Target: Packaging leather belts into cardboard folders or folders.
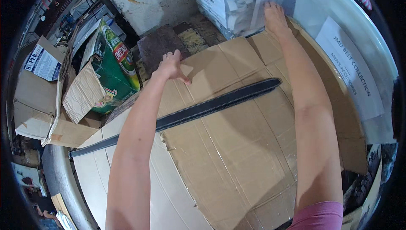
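Observation:
My left hand point(173, 67) is at the far edge of a flattened cardboard sheet point(228, 147), its fingers apart and nothing in it. A dark leather belt point(219, 103) with pale stitching lies folded lengthwise across the cardboard, passing beneath my left forearm. My right hand point(275, 16) rests against the front of a clear plastic container point(242, 5) filled with white pieces; its fingertips touch a clear sleeve point(265, 5) there. Whether those fingers grip the sleeve cannot be told.
On the left stand an opened green beer carton point(115, 71) and a brown cardboard box point(35, 87). A large translucent plastic bin point(345, 11) bearing a printed sheet curves along the right. Behind the cardboard is a whitewashed wall point(158, 2). Part of another person shows at lower left.

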Demonstrator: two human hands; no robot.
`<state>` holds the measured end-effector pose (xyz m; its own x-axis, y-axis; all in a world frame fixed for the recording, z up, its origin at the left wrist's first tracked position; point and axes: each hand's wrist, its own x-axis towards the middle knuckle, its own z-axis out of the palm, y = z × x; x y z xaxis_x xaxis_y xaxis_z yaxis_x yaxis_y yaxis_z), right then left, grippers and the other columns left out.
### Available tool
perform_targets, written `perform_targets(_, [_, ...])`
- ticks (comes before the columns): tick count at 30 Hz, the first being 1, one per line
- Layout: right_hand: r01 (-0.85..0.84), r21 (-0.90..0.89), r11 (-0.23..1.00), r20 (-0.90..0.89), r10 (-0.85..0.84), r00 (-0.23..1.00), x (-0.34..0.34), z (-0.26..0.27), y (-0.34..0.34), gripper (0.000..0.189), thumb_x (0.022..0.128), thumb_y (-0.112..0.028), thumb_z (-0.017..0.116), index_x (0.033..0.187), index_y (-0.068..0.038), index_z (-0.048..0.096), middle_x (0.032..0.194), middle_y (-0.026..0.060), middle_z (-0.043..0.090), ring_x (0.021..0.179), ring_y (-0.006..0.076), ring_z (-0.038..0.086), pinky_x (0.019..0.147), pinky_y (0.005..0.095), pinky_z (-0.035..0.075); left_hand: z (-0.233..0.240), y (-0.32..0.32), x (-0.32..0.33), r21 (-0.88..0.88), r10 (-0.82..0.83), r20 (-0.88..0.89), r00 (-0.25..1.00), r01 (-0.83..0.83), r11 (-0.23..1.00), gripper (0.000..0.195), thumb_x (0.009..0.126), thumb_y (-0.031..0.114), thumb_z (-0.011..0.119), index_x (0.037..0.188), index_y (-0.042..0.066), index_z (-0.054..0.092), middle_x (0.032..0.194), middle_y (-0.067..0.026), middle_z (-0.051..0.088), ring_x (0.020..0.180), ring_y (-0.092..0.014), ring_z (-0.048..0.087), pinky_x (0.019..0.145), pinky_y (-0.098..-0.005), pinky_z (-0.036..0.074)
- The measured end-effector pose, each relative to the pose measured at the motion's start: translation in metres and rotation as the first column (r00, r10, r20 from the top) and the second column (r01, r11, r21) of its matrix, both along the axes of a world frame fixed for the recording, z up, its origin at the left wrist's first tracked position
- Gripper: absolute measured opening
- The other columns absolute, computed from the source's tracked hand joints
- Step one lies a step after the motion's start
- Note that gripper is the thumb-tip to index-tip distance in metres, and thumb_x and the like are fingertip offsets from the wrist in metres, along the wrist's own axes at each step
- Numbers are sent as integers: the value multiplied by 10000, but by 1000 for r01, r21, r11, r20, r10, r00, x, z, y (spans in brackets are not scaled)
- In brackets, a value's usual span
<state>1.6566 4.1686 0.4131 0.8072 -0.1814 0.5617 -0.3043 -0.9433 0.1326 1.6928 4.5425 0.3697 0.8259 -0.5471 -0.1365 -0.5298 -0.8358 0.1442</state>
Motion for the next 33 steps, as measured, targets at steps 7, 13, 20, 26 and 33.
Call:
perform_targets(7, [45,295,954,-161,4,987,-5,15,2,526,711,-16,579,1195,4,375,1224,218,427,1139,356,416,985,483,284,2,-6,1,54,81,-6,997,-81,995,946,318,385,880,1056,36,401,1052,-189,468,1014,-361,416,867,-418,377])
perform_targets(13, [-227,21,974,109,223,969,-42,-31,39,651,673,-16,600,1268,-16,334,1297,212,335,1240,373,275,1034,459,222,-1,-5,2,38,143,-57,988,-141,989,921,324,379,881,1047,28,431,1081,-191,471,1053,-360,412,881,-416,378])
perform_targets(20, [-91,784,614,-167,349,922,-101,-64,105,833,634,-78,714,1330,-40,259,1336,233,305,1249,353,285,1041,387,243,17,-5,-6,112,92,-14,996,-90,990,908,315,397,869,1053,22,495,1095,-177,465,1089,-355,401,891,-416,387])
perform_targets(26, [-543,122,831,-137,556,820,-65,-28,124,959,574,41,702,1370,-127,194,1343,174,317,1251,309,295,1090,396,182,33,-2,-49,-46,35,313,949,-21,999,741,405,321,845,997,31,507,1036,-157,491,1019,-311,453,807,-426,387])
perform_targets(33, [-608,177,774,-190,633,750,-80,9,122,584,539,-9,718,1055,-60,450,1025,150,498,1038,318,449,894,441,332,45,6,-121,-295,-5,573,820,212,932,359,609,54,652,907,58,452,851,-120,513,828,-275,511,716,-386,334])
